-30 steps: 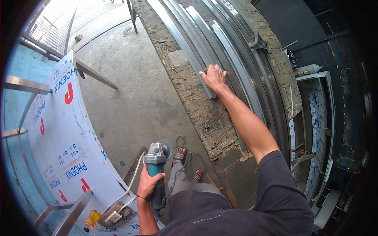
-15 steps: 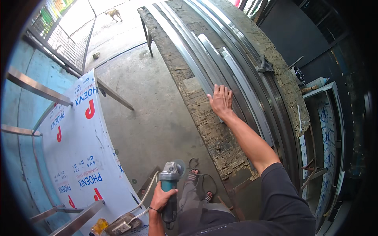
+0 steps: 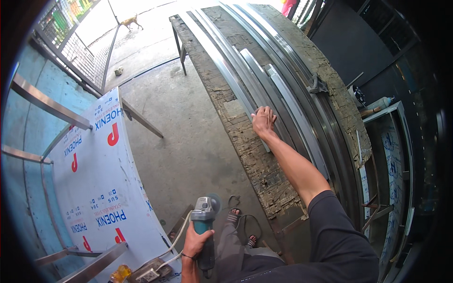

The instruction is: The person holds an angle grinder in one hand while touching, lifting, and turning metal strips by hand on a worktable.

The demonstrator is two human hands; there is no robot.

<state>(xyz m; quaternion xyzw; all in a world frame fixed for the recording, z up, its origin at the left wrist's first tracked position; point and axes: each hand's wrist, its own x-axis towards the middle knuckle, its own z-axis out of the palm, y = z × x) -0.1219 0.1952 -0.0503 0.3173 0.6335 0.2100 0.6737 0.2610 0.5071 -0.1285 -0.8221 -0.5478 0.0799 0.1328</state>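
Observation:
My left hand (image 3: 194,241) is wrapped round the teal body of an angle grinder (image 3: 204,212), held low with its head up. The grinder's thin disc (image 3: 215,203) is at the upper right of the head and looks blurred. Over on the workbench, my right hand (image 3: 264,121) has its fingers curled down over a long metal bar (image 3: 228,75) near the bench's left side. The fingertips are partly hidden. Other long shiny metal bars (image 3: 292,101) lie alongside, among them shorter pieces with pale ends.
The worn wooden workbench (image 3: 264,172) has a rough left edge. A grey clamp-like tool (image 3: 317,85) rests on it. A film-covered metal sheet (image 3: 94,174) with metal legs stands at left. A pale cord (image 3: 177,245) runs beside the grinder. A dog (image 3: 130,22) walks outside.
My right hand has gone from spread fingers lying on the bars to curled fingers. The grinder stays in my left hand. The view has shifted slightly, and the dog has moved left.

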